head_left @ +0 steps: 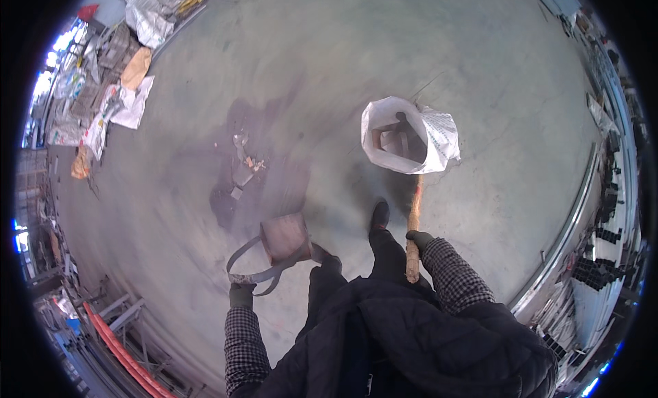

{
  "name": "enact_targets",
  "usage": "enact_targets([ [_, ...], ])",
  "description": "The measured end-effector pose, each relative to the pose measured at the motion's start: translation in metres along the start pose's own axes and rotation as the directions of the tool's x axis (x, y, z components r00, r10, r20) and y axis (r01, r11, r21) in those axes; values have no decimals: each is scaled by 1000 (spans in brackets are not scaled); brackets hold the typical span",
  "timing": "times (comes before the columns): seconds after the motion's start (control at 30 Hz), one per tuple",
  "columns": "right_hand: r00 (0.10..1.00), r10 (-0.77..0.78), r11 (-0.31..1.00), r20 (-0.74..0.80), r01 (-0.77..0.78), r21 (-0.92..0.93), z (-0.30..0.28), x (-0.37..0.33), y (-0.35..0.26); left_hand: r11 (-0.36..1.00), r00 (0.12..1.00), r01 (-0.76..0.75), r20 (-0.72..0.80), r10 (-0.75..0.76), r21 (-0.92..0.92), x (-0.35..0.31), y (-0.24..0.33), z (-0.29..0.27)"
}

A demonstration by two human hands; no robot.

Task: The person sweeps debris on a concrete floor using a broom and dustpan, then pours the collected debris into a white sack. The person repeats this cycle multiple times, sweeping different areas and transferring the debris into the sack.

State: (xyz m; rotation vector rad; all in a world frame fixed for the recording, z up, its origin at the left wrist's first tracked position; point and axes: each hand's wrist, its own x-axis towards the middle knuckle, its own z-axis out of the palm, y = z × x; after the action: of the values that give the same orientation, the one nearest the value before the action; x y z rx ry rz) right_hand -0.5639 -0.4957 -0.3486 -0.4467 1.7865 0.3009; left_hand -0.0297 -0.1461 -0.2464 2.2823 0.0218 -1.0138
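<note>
My left hand (241, 295), in a dark glove, is closed round the grey looped handle of a dustpan (284, 237). The pan is brownish and square and hangs low by my left foot. My right hand (419, 239), gloved too, grips a straw-coloured broom (415, 209) that points away from me toward a white woven sack (442, 134). The broom's far end is hidden at the sack. With its mouth wide, the sack stands on the floor ahead to the right, and some brownish and pale pieces show inside. Left of centre lies a small heap of debris (245, 170) on the floor.
Sacks and scrap (137, 82) crowd the far left edge of the grey-green floor (308, 69). Red and dark bars (120, 346) on a rack lie at the near left. Metal profiles (593, 261) line the right side, with a long rail (558, 250) along the floor.
</note>
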Motion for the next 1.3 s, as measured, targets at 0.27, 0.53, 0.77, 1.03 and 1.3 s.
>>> enact_targets([
  [0.27,927,-332,912,176,363,-193,118,-149,-38,997,997,74,-15,-74,9,12,-69,-51],
  [0.53,786,-617,787,-36,615,-52,254,-148,-188,992,998,21,-48,-28,-128,37,-129,-86],
  [0.77,595,-701,677,-392,729,-105,286,-41,-368,970,964,178,-170,-206,-163,69,-169,-98],
  [1.03,841,-466,884,-275,455,-108,238,149,-417,705,932,246,-37,-360,-665,93,-227,-139],
  [1.3,938,-345,938,17,345,-20,311,11,-178,792,803,436,-213,-557,-428,90,-253,-142],
])
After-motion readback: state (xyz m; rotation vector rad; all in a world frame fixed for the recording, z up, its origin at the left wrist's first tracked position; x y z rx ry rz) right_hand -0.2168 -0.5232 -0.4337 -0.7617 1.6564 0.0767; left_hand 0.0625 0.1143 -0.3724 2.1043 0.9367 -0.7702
